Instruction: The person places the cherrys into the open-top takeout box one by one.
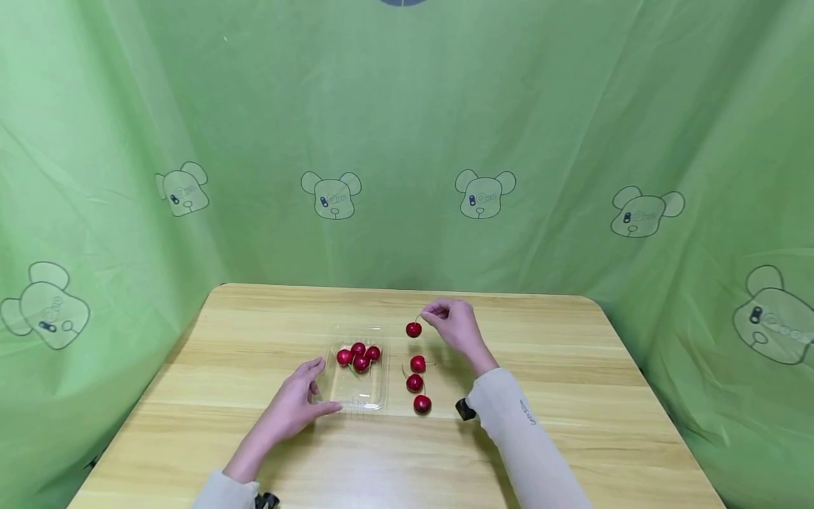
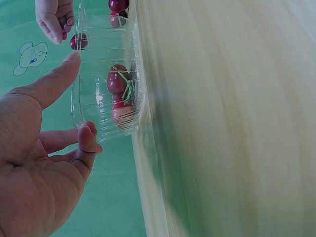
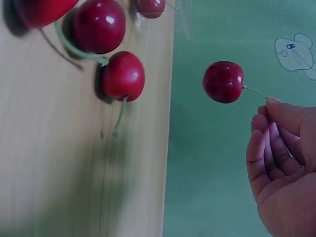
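Note:
My right hand (image 1: pixel 453 324) pinches the thin green stem of a cherry (image 3: pixel 223 82) between thumb and fingertips. The fruit hangs over the table, beyond a row of three loose cherries (image 1: pixel 415 383) that lie along the right side of a clear plastic container (image 1: pixel 356 404). Several dark red cherries (image 1: pixel 360 363) sit together inside it, toward the far half. At the container's near left corner, my left hand (image 1: pixel 294 404) spreads wide, thumb along the near rim and fingers by the left side. In the left wrist view, the thumb tip and fingertips (image 2: pixel 88 132) are right at the rim.
A light wood table (image 1: pixel 572 403) carries everything. Green curtain (image 1: pixel 407 106) with bear-head prints surrounds its back and sides. Dark wrist devices (image 1: pixel 465 409) show at both sleeves.

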Motion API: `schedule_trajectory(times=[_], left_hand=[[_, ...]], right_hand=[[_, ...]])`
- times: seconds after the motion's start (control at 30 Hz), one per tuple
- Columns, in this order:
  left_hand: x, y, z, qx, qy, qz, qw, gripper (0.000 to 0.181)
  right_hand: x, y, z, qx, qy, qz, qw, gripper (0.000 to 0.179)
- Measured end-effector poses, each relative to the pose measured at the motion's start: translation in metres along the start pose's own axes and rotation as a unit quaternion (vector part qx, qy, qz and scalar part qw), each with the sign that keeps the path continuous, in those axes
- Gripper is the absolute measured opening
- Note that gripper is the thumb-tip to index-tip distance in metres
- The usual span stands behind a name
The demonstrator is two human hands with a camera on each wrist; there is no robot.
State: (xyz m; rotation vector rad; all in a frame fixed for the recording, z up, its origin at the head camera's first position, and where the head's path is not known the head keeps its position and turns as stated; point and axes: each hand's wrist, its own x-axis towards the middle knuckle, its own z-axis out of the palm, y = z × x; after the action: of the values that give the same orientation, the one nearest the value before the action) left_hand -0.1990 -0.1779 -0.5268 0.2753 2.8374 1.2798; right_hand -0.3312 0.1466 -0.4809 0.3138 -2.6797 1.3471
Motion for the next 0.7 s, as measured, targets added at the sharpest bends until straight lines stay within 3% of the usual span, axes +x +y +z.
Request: schedule_trajectory(times=[0.37, 0.7], left_hand=[[0.0, 0.002, 0.001, 0.002, -0.001, -0.002, 1.0, 0.1], [0.0, 0.0, 0.001, 0.006, 0.002, -0.003, 1.0, 0.102]], right_hand=[[-0.006, -0.021, 0.003, 0.011, -0.001, -0.006, 0.9999, 0.01], [-0.011, -0.033, 0.019, 0.023, -0.01, -0.019, 0.9995, 0.007]])
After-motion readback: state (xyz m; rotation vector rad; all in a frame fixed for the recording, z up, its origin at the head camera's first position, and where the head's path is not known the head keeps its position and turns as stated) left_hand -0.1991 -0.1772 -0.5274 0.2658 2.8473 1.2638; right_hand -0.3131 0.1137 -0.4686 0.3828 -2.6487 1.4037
